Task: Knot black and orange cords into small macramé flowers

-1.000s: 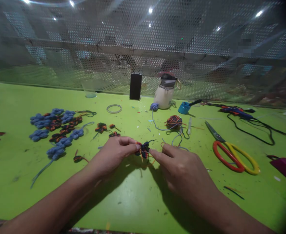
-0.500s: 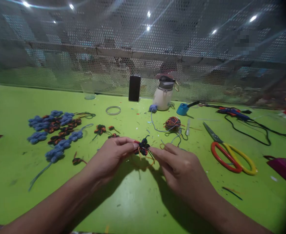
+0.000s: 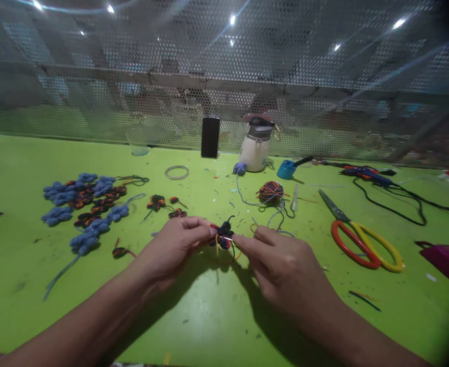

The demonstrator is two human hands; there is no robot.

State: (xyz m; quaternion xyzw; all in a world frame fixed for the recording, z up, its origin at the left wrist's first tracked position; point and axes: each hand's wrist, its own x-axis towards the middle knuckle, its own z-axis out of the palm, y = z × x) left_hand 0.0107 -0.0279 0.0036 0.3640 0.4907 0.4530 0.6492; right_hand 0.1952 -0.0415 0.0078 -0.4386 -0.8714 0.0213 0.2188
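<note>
My left hand [image 3: 180, 239] pinches a small crocheted flower [image 3: 224, 233] of dark, red and orange yarn between thumb and fingertips, above the table. Closed round a slim metal crochet hook [image 3: 227, 238], my right hand [image 3: 280, 260] has its index finger pointing at the flower. The hook's shaft lies across the flower's front; its tip is too small to make out. Loose orange and dark yarn tails hang below. Left of my left hand lie blue crocheted flowers [image 3: 84, 239] and multicoloured ones [image 3: 156, 202]. A multicoloured yarn ball [image 3: 270, 192] sits beyond my right hand.
Scissors [image 3: 356, 237] with red and yellow handles lie open at the right, near a purple object [image 3: 444, 262]. Farther back stand a phone [image 3: 210, 137], a flask [image 3: 257, 150] and a blue pot [image 3: 286, 169]. A glue gun [image 3: 370, 175] trails a black cord. Perforated mesh [image 3: 224, 97] edges the table.
The hook's metal shaft now shows across the flower, where it was barely visible before. The flower's yarn tails have shifted slightly. Both hands stay almost in place.
</note>
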